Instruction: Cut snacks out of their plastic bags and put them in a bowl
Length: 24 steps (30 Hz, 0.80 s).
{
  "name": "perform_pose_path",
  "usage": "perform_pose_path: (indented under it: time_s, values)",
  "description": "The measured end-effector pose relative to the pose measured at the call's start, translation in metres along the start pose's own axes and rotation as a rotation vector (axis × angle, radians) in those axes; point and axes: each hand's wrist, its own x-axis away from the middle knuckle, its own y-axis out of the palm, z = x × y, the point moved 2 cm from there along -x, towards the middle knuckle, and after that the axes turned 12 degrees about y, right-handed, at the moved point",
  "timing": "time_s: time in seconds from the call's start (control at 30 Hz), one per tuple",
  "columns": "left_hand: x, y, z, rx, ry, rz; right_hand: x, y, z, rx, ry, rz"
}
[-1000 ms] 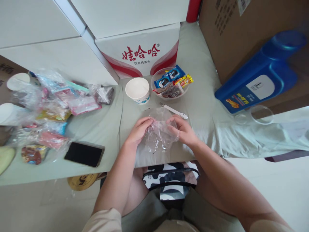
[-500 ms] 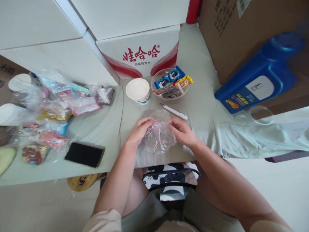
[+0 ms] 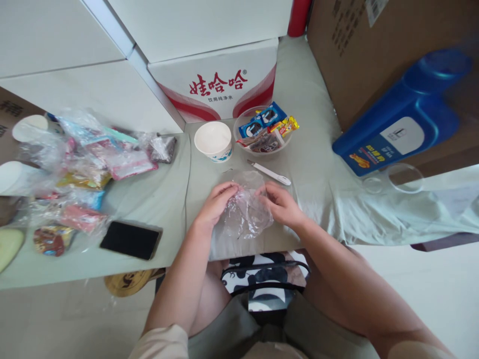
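A crumpled clear plastic bag (image 3: 249,214) is stretched between my two hands, low over the front part of the cloth-covered surface. My left hand (image 3: 218,202) pinches its left side. On the other side, the closed fingers of my right hand (image 3: 280,203) grip the plastic. Just beyond the bag lies a white utility knife (image 3: 270,173), slanted. Behind it stand a white paper cup (image 3: 213,141) and a clear round bowl (image 3: 239,130) holding small wrapped snacks (image 3: 264,124) in blue, yellow and brown.
Bagged packages (image 3: 123,162) pile up at the left beside a black phone (image 3: 130,240). At the right are a large blue bottle (image 3: 400,117), a clear lid (image 3: 405,178) and a cardboard box (image 3: 348,60). A white-and-red box (image 3: 220,89) stands behind the cup.
My right fingers have shifted slightly on the plastic. My left hand and the objects around look almost the same.
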Motion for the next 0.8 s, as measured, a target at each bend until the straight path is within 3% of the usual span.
perform_pose_path:
  time_s: [0.8]
  values:
    - [-0.0004, 0.0023, -0.0029, -0.231, 0.033, -0.083, 0.0028, 0.0083, 0.0080, 0.363, -0.100, -0.141]
